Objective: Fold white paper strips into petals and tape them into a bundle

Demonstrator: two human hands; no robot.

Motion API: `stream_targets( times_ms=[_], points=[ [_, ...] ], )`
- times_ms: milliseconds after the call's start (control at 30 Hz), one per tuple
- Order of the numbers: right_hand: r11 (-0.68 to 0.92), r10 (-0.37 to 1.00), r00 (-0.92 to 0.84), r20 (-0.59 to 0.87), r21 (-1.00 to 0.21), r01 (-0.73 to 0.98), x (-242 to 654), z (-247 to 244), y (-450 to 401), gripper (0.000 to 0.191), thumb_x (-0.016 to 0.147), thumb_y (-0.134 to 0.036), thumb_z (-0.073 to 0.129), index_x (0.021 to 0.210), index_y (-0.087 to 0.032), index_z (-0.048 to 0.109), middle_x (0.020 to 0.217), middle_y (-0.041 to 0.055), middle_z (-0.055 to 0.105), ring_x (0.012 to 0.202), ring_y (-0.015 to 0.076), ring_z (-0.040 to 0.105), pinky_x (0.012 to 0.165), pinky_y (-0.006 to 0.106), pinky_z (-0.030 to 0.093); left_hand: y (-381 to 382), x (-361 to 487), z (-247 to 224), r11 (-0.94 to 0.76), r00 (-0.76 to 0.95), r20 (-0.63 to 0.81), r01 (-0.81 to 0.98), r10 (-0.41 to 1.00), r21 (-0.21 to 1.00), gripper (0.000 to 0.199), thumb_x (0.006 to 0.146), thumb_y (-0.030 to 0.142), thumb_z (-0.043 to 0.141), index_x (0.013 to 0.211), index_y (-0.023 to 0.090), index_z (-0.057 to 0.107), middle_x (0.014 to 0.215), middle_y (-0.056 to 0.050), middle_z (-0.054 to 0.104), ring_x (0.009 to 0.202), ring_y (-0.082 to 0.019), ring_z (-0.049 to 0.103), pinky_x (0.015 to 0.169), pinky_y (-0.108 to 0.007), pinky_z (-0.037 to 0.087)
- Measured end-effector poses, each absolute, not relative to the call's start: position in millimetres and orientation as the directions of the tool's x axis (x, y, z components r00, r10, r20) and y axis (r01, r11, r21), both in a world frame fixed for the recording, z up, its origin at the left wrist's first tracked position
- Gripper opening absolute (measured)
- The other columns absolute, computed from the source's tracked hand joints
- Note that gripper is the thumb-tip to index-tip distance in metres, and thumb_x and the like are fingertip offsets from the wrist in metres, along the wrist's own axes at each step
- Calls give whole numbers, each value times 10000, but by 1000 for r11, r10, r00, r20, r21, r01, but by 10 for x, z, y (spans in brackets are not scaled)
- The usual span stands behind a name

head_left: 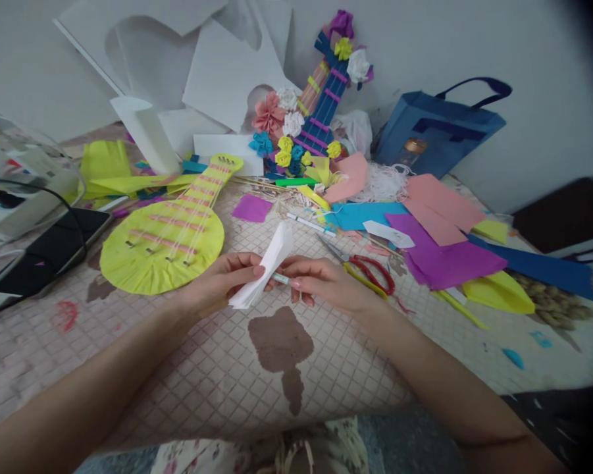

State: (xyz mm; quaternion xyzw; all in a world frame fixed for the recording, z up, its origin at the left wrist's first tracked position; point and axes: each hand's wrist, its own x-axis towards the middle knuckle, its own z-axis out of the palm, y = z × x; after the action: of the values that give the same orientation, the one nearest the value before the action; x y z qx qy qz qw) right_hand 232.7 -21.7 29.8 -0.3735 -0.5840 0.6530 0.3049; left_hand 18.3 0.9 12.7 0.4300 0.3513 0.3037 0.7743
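My left hand (pixel 230 276) is closed on a folded strip of white crepe-like paper (pixel 278 249), its layers fanning apart at the lower end. Opposite it, my right hand (pixel 326 282) pinches a thin pale stick (pixel 280 278) with small print, which meets the paper's edge; its exact kind is unclear. A yellow paper-covered toy lute (pixel 162 243) with pink bars and white strings lies left of my hands. Just beyond my right hand rest red-handled scissors (pixel 375 271), beside a yellow-handled tool (pixel 365 282).
A flower-trimmed blue toy guitar (pixel 326 105) leans at the back, near a blue bag (pixel 439 128). Purple paper (pixel 439 253), pink paper (pixel 441 209) and other scraps cover the right side. A black phone-like device (pixel 54 253) and cables lie left. Brown patches (pixel 281 339) mark the quilted cloth.
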Motion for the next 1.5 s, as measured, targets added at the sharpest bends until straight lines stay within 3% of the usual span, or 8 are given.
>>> stream_targets(
  times_ms=[200, 333, 633, 867, 1067, 1267, 1500],
  points=[
    [-41, 835, -540, -108, -990, 134, 2309, 313, -235, 214, 740, -111, 499, 848, -144, 681, 1108, 54, 586, 566, 19, 466, 454, 153, 377, -15, 208, 147, 427, 603, -263, -144, 753, 892, 233, 687, 307, 756, 799, 139, 640, 679, -18, 690, 565, -88, 593, 483, -152, 370],
    [-30, 832, -546, -95, -991, 127, 2298, 311, -240, 289, 699, -68, 448, 849, -148, 682, 1161, 53, 565, 578, 22, 466, 471, 160, 395, 3, 198, 136, 421, 605, -260, -138, 752, 896, 225, 703, 309, 741, 800, 135, 638, 680, -22, 686, 571, -91, 594, 481, -152, 363],
    [-106, 855, -508, -101, -994, 20, 2293, 230, -227, 198, 725, -141, 547, 839, -159, 708, 1121, 56, 582, 576, 30, 482, 460, 176, 411, 10, 187, 162, 420, 594, -270, -127, 758, 899, 235, 680, 308, 749, 794, 133, 641, 683, -31, 687, 577, -100, 594, 489, -162, 373],
    [-101, 850, -516, -108, -994, 40, 2278, 237, -236, 261, 703, -98, 493, 829, -164, 711, 1174, 56, 570, 602, 37, 497, 474, 178, 429, 10, 206, 171, 431, 586, -286, -121, 758, 894, 244, 673, 325, 756, 774, 134, 643, 667, -21, 684, 539, -83, 573, 454, -150, 352],
    [-104, 834, -542, -106, -994, 35, 2296, 248, -235, 291, 724, -105, 505, 928, -173, 702, 1279, 65, 521, 617, 35, 523, 504, 183, 465, 18, 172, 176, 421, 581, -278, -126, 765, 898, 235, 686, 327, 745, 784, 142, 638, 664, -14, 679, 524, -80, 563, 445, -152, 348],
    [-86, 841, -532, -94, -996, 40, 2278, 273, -246, 193, 758, -157, 550, 890, -157, 691, 1229, 68, 548, 632, 36, 514, 485, 161, 453, 21, 170, 177, 431, 598, -284, -116, 750, 895, 230, 700, 334, 734, 783, 143, 636, 669, -12, 675, 521, -71, 553, 446, -150, 347],
    [-34, 841, -533, -88, -993, 111, 2277, 253, -255, 256, 721, -90, 485, 883, -146, 675, 1226, 68, 556, 596, 25, 519, 478, 161, 463, 6, 178, 160, 435, 588, -303, -95, 750, 895, 262, 681, 349, 747, 792, 139, 637, 688, -21, 680, 544, -82, 562, 456, -152, 351]
  ],
)
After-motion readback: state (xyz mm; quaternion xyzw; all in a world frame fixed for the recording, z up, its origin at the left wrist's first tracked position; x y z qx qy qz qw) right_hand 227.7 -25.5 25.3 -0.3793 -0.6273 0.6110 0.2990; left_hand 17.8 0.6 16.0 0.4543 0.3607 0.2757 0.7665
